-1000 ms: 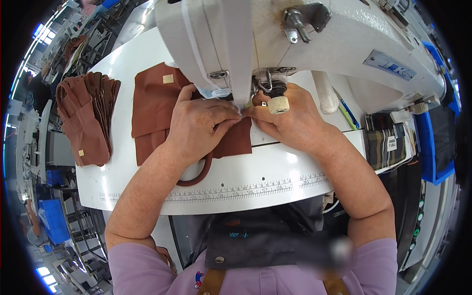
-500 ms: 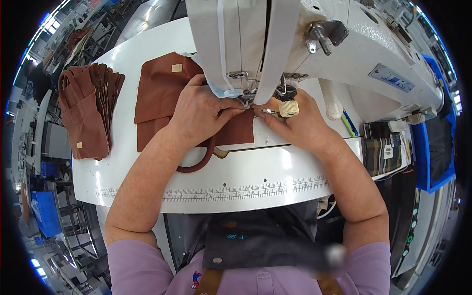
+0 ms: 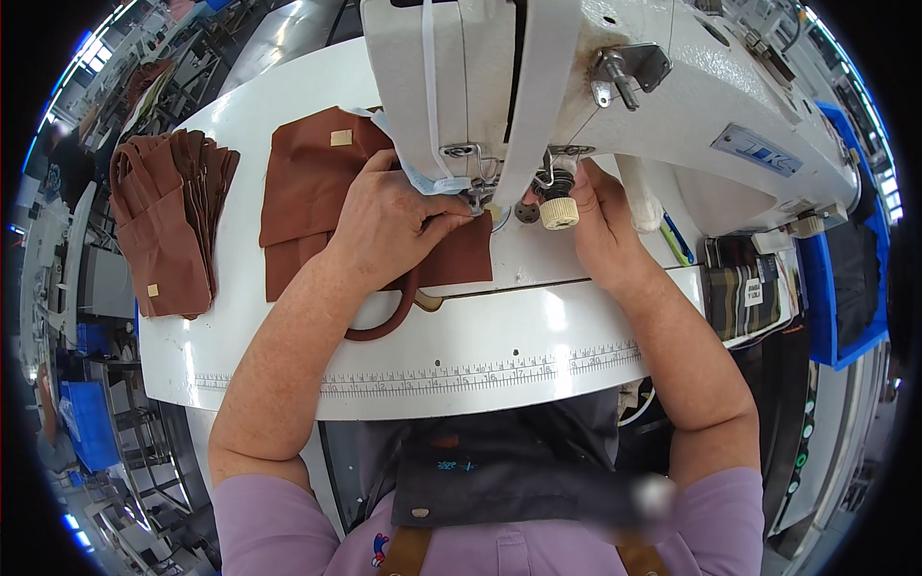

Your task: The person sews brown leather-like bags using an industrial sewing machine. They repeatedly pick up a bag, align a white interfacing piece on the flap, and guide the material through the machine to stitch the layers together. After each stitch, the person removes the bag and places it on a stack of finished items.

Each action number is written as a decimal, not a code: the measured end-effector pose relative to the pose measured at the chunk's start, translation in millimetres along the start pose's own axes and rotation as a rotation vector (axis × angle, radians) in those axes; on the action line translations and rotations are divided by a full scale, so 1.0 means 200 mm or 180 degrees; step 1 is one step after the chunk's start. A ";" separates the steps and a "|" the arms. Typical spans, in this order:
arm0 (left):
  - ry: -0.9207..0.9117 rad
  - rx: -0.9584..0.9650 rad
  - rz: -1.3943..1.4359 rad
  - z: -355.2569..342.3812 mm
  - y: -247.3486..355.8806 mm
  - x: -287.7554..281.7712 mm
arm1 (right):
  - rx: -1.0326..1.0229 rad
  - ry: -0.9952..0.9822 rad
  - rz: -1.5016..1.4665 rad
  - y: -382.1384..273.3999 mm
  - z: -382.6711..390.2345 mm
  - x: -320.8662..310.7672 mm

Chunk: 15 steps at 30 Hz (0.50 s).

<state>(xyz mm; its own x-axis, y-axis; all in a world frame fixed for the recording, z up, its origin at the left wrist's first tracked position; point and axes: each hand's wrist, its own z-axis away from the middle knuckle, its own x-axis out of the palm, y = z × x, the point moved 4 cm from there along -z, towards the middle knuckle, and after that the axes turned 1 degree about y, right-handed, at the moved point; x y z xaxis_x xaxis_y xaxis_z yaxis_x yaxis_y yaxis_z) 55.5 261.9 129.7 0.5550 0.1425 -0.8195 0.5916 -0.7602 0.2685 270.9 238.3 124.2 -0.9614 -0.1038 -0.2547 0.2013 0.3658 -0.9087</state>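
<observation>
My left hand (image 3: 394,213) lies on a brown leather-like piece (image 3: 312,178) under the sewing machine head (image 3: 432,86). Its thumb and forefinger are closed together at the piece's edge, right beside the presser foot (image 3: 477,199). A small gold tag sits on the piece, and a curved brown strap (image 3: 389,324) hangs out below the wrist. Past the cream tension knob (image 3: 560,213), my right hand (image 3: 610,226) is raised, off the brown piece. The knob and machine hide part of its fingers, so their grip does not show.
A stack of folded brown pieces (image 3: 168,221) lies at the left on the white table (image 3: 240,360). Along the near edge runs a printed ruler (image 3: 480,376). Pens (image 3: 678,240), plaid cloth (image 3: 735,293) and a blue bin (image 3: 845,331) are at the right.
My right hand has moved from beside the presser foot to the right, away from the brown piece. A round dark metal part now shows beside the knob. My left hand stays in place.
</observation>
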 end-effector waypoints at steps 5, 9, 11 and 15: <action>-0.0011 0.0007 0.0113 -0.01 -0.02 0.01 | 0.0106 0.0344 -0.0290 0.02 -0.01 0.02; 0.0102 0.0090 0.0041 -0.02 -0.01 0.00 | -0.0061 0.0507 -0.0372 -0.01 -0.02 0.01; 0.0025 -0.0012 0.0048 0.00 -0.01 0.00 | -0.0089 0.0327 -0.0364 0.00 -0.04 0.02; -0.0155 -0.0132 0.0262 0.00 0.05 -0.03 | -0.0022 0.0277 -0.0487 0.00 -0.06 0.03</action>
<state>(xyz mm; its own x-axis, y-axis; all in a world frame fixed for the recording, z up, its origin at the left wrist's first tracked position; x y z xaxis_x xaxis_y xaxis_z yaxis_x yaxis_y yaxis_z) 57.1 253.9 137.8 0.5744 0.0488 -0.8171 0.5694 -0.7410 0.3560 263.8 249.9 126.5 -0.9934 -0.0784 -0.0837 0.0503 0.3583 -0.9323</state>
